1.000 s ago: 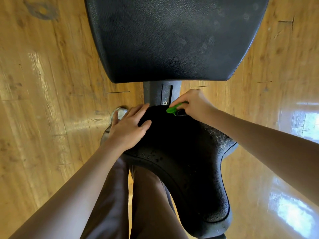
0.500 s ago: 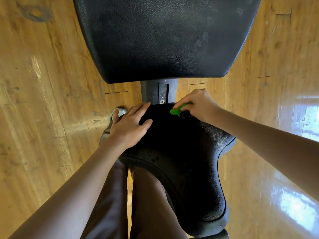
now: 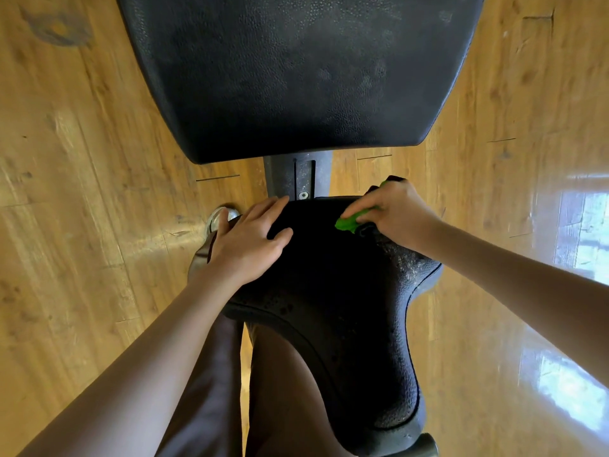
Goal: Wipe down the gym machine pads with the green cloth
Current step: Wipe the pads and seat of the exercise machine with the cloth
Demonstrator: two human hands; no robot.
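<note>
A black, saddle-shaped seat pad [image 3: 336, 291] of the gym machine lies below me, with water droplets on its near left edge. Beyond it is a larger black back pad [image 3: 296, 74]. My right hand [image 3: 395, 216] grips the bunched green cloth [image 3: 349, 222] and presses it on the seat pad's far right edge; most of the cloth is hidden under the hand. My left hand [image 3: 247, 242] rests flat, fingers straight, on the seat pad's far left side.
A black metal post with a slot and a bolt [image 3: 301, 179] joins the two pads. Glossy wooden floor [image 3: 82, 192] surrounds the machine. My shoe [image 3: 216, 221] and trouser legs [image 3: 224, 390] stand just left of the seat.
My right hand with the cloth has slid a little to the right along the seat pad's far edge. My left hand has stayed in place.
</note>
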